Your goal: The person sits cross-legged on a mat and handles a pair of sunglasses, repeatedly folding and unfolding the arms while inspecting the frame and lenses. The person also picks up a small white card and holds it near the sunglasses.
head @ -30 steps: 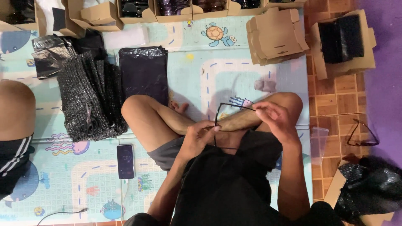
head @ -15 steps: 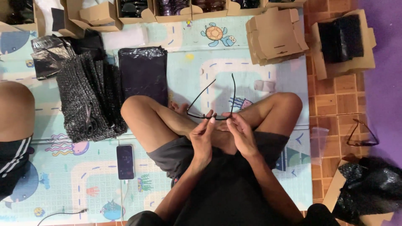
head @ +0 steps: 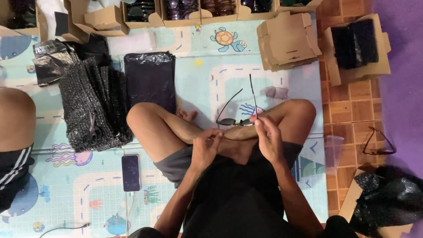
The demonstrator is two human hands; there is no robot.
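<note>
I sit cross-legged on a patterned play mat (head: 194,70). My right hand (head: 268,139) pinches a pair of dark sunglasses (head: 238,115) at one end of the front, with both thin arms unfolded and pointing away from me. My left hand (head: 206,147) has its fingers curled together just below and left of the glasses, over my shin. I cannot tell whether it touches the frame.
A stack of black bubble-wrap sleeves (head: 90,105) and a black plastic bag (head: 150,79) lie left of my knee. A phone (head: 131,172) on a cable is near. Folded cardboard boxes (head: 288,42), trays of glasses (head: 183,9), another pair of glasses (head: 379,143) and another person's knee (head: 15,119) surround me.
The sunglasses have been unfolded and turned so the arms point away. My left hand has dropped off the frame and my right hand now holds it alone.
</note>
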